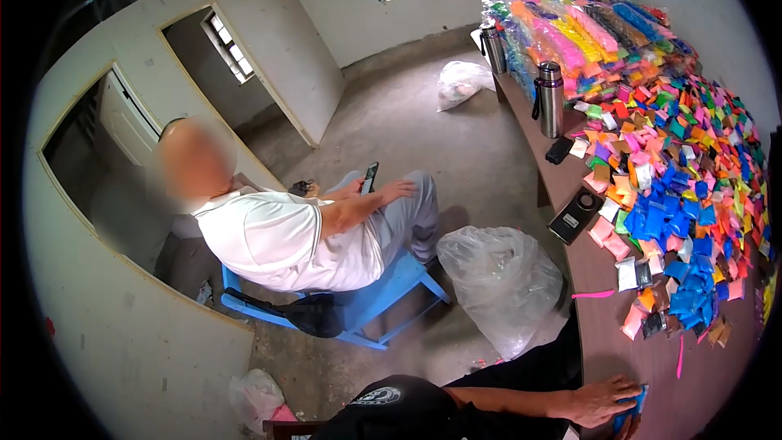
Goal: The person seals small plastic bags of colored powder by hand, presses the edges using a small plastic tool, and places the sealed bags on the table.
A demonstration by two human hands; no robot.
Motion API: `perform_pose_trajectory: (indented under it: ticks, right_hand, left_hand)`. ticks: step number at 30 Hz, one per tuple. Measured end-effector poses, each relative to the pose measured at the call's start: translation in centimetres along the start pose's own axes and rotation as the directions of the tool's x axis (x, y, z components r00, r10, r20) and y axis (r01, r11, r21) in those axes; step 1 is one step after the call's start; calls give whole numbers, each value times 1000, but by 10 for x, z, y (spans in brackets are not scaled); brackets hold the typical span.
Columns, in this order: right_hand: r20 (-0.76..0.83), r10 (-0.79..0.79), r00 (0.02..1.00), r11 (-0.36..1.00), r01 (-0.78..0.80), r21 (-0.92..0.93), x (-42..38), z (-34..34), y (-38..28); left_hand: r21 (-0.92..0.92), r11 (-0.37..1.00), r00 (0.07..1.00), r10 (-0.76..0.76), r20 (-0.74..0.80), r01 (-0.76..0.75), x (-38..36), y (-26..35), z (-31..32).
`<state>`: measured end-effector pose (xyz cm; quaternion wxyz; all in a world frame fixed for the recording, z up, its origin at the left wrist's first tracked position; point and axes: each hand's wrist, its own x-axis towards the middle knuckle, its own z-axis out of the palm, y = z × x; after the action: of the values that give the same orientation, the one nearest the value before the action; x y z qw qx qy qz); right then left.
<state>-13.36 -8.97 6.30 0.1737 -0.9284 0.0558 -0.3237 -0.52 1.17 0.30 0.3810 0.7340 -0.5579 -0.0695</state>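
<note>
My left hand [604,401] reaches in from the bottom over the brown table [599,330], its fingers bent and closed on a blue packet [640,399]. Only a sliver of skin shows at the bottom edge beside this packet; it may be part of my right hand, but its fingers cannot be made out. Further up the table lies a big heap of small coloured packets [692,155], with blue ones [692,289] nearest my left hand. Two pink strips [593,294] lie near the heap's lower edge.
A seated person [277,236] holds a phone [370,178] on a blue chair [366,297]. A clear plastic bag [501,281] stands by the table. Metal flasks [551,102], a black device [576,214] and bagged coloured packs [586,28] are on the table. Another bag [463,84] lies on the floor.
</note>
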Motion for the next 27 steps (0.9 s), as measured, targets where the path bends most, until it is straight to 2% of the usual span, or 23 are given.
perform_pose_trajectory:
  ticks: [2,4,6,7,9,12,13,15,17,18,19,23,27]
  right_hand:
    - [-6,44,999,997,-43,68,-2,2,2]
    - [-83,-66,994,998,63,-29,-1,2,3]
    - [-86,-86,993,996,84,-27,-5,3,10]
    - [-89,-109,990,994,108,-25,-7,3,15]
    - [-64,-92,994,996,90,-24,-11,1,18]
    - [14,-24,1000,999,24,-21,-21,6,24]
    - [56,16,998,1000,-15,-24,-27,8,31]
    - [134,114,984,993,-114,-7,-42,16,46]
    - [172,207,963,978,-208,-10,-55,20,53]
    - [161,247,955,967,-253,16,-43,13,36]
    - [154,240,958,971,-236,-46,-41,15,35]
    - [72,225,972,974,-227,19,-20,6,19]
    - [83,280,956,959,-282,11,-15,-1,12]
  left_hand:
    - [9,1000,1000,-11,-10,11,-1,-1,6]
    - [15,1000,1000,-19,-19,19,-1,-8,29]
    - [111,993,983,68,-172,-49,0,-12,46]
    - [109,993,983,73,-168,-55,-1,-17,51]
    - [37,999,998,7,-67,-4,-1,-3,16]
    - [93,995,994,38,-99,-29,-4,-6,17]
    - [68,996,994,69,-83,-64,-6,-6,19]
    - [103,993,989,66,-132,-52,-7,-5,16]
    - [107,993,991,55,-119,-42,-8,-5,14]
    - [113,993,993,47,-108,-35,-8,-2,8]
    - [117,993,995,38,-96,-27,-8,2,1]
    - [108,994,998,28,-65,-20,-1,11,-21]
    - [135,990,994,54,-90,-42,5,14,-28]
